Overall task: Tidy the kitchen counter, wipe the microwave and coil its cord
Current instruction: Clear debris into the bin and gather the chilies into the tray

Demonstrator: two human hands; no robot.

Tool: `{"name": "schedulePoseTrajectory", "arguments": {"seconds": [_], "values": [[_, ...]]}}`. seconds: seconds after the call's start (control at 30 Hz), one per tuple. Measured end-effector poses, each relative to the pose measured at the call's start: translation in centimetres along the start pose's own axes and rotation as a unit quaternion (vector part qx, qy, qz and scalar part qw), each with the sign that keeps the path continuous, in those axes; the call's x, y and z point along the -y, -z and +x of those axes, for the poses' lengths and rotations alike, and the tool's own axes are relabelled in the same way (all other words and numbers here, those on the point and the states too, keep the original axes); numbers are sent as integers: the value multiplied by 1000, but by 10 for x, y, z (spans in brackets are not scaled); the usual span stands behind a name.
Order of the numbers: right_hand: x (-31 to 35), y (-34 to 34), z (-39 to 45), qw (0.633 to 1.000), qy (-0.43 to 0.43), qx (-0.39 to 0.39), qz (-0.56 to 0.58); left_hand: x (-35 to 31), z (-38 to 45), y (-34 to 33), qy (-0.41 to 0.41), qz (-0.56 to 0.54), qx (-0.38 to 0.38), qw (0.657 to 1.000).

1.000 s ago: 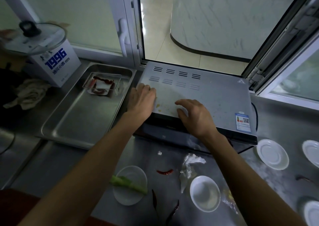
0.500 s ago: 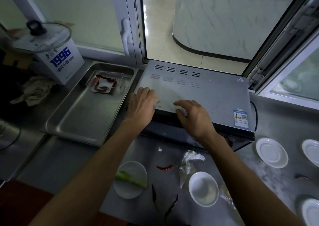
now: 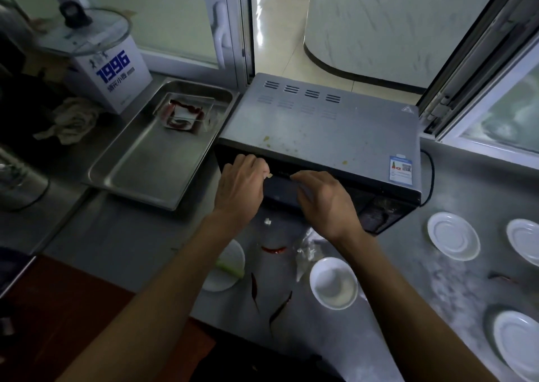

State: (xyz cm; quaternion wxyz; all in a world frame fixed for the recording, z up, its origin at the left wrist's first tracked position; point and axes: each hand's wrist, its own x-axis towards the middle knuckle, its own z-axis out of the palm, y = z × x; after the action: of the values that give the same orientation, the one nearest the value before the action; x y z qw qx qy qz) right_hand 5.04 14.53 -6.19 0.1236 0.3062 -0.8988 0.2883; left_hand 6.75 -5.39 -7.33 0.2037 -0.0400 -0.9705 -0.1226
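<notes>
The grey microwave (image 3: pixel 335 130) sits on the steel counter (image 3: pixel 122 235) in front of the open window, with food specks on its top. Its black cord (image 3: pixel 432 177) loops down its right side. My left hand (image 3: pixel 242 186) is at the dark front's upper left, fingers curled, pinching a small pale scrap (image 3: pixel 269 175) at the fingertips. Just to its right, my right hand (image 3: pixel 323 200) touches the top front edge with loosely bent fingers and holds nothing I can see.
A steel tray (image 3: pixel 145 171) with a clear box of chilies (image 3: pixel 183 113) lies to the left, beside a rag (image 3: pixel 73 119) and a white box (image 3: pixel 116 75). Dried chilies (image 3: pixel 274 249), crumpled plastic (image 3: pixel 309 250), a bowl (image 3: pixel 334 282) and saucers (image 3: pixel 453 235) litter the counter.
Both hands slid off the microwave's top toward me and now sit at its front upper edge. The view moved back and slightly left.
</notes>
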Motion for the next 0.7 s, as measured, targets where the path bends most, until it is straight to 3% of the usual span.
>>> {"name": "schedulePoseTrajectory", "arguments": {"seconds": [0.2,0.33,0.47,0.7], "values": [[-13,-28,-37,997,-47,55,2,-5,-43,-26,1,-18,28,999],[-28,-54,-61,983,-119,137,-12,-1,-67,-47,6,-36,52,998],[-40,-78,-89,961,-195,191,-42,5,-83,-75,11,-44,100,994],[-62,-103,-114,928,-243,261,-104,4,-97,-104,-17,-37,207,977]]}}
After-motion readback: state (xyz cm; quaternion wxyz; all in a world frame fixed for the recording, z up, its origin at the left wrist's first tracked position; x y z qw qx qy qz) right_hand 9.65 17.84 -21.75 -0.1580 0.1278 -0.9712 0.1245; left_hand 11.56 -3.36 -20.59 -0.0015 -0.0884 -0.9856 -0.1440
